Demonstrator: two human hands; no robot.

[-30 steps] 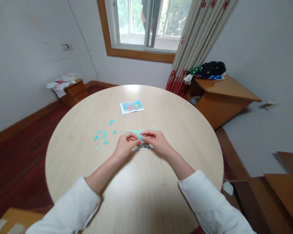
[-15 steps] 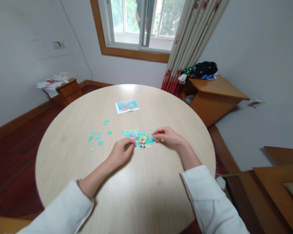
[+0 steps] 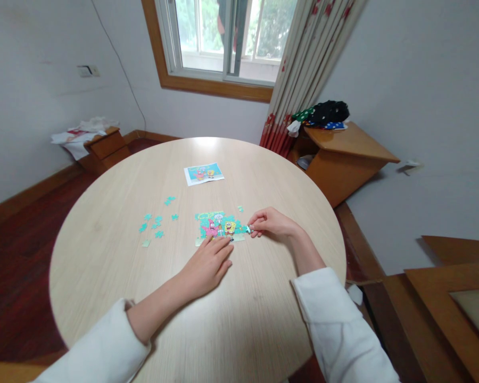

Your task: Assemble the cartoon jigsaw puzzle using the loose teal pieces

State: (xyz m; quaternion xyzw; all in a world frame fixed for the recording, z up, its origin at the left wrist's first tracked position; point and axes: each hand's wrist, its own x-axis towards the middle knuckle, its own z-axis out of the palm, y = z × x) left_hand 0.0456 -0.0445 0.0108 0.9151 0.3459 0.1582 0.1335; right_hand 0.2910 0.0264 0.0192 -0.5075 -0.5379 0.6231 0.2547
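Note:
A partly joined cartoon jigsaw puzzle [image 3: 211,227] lies on the round table, with a pink figure and a yellow one on a teal ground. My left hand [image 3: 207,264] rests flat at its lower edge, fingers stretched out and fingertips covering part of the bottom border. At the puzzle's right side, my right hand [image 3: 272,223] pinches a small puzzle piece [image 3: 248,229] between thumb and fingers. One loose pale-green piece [image 3: 240,209] sits just above the puzzle's upper right corner. Several loose teal pieces [image 3: 158,226] are scattered to the left.
Behind the puzzle lies a printed reference picture [image 3: 204,174] on the round wooden table [image 3: 239,330]. A wooden cabinet [image 3: 343,159] with clothes [image 3: 327,113] on top stands at the right by the curtain [image 3: 299,69]. A small drawer unit [image 3: 108,146] is at the left wall.
My left hand has moved down from the puzzle's middle and flattened, uncovering the pink figure. My right hand stays at the right edge, its piece now tilted. The view has shifted slightly.

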